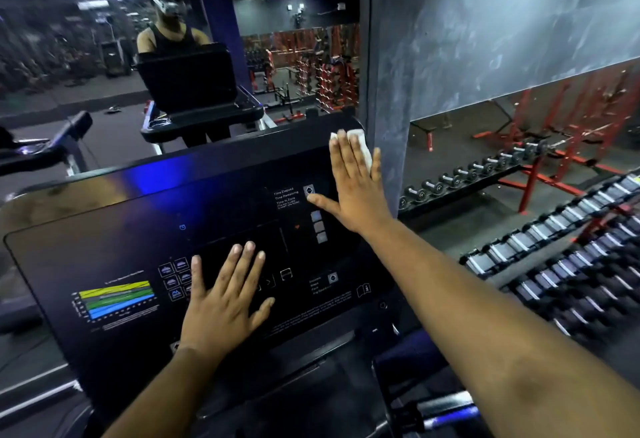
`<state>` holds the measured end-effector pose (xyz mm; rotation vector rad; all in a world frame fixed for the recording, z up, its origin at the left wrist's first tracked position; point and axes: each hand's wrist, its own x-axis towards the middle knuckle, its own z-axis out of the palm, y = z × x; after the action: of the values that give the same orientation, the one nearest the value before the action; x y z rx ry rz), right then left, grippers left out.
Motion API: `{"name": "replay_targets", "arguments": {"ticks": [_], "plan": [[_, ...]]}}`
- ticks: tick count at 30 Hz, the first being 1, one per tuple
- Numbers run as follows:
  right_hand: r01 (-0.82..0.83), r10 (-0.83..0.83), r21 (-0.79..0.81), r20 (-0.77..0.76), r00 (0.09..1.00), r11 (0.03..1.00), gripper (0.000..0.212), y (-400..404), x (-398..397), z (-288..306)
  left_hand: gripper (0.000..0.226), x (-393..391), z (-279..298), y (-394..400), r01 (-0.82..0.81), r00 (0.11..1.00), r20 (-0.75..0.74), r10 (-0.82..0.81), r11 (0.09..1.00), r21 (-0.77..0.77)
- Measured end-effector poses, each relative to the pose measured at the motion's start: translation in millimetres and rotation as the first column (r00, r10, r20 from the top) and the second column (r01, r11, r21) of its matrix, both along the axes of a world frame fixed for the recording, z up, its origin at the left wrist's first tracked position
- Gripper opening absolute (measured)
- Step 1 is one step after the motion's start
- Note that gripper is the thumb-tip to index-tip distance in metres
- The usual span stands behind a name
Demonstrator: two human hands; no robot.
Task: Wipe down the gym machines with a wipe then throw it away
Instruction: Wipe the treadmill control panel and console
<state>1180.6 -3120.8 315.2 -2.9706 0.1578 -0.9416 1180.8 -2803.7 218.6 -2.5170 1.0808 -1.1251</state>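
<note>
The right hand (353,188) presses a white wipe (360,146) flat, fingers straight, against the console (121,229) at its top right corner. The left hand (221,295) rests open near the bottom edge, gripping nothing. Best to sweep in overlapping strokes across the panel, pressing lightly over the buttons (317,217).

The dark treadmill console (138,229) carries white print at its far right: "Time Elapsed", "Time Remaining" and "Time In Zone" (286,196), beside a small diamond button (309,190). The other console print is too blurred to read.
</note>
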Motion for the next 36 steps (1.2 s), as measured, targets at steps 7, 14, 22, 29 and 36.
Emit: {"name": "replay_targets", "arguments": {"ticks": [7,14,22,29,36], "plan": [[0.015,-0.018,0.083,0.034,0.999,0.996,0.098,17,-36,-75,0.080,1,-1,-3,-0.006,1.000,0.025,0.006,1.000,0.000],[-0.355,0.305,-0.382,-0.188,0.934,0.853,0.100,43,-73,-154,0.080,0,-2,-1,-0.029,0.999,0.043,0.028,1.000,0.007],[-0.057,0.056,0.023,0.032,0.998,0.998,0.117,23,6,6,0.081,-5,0,-7,-0.046,0.999,0.005,0.046,0.999,-0.012],[-0.310,0.346,-0.345,0.047,0.937,0.886,0.080,85,-16,-66,0.080,-28,-21,-9,-0.150,0.982,-0.134,0.133,0.981,-0.123],[-0.525,0.519,-0.519,-0.173,0.837,0.674,0.066,69,-72,-155,0.085,-79,-66,-1,-0.248,0.909,-0.358,0.214,0.967,-0.052]]}}
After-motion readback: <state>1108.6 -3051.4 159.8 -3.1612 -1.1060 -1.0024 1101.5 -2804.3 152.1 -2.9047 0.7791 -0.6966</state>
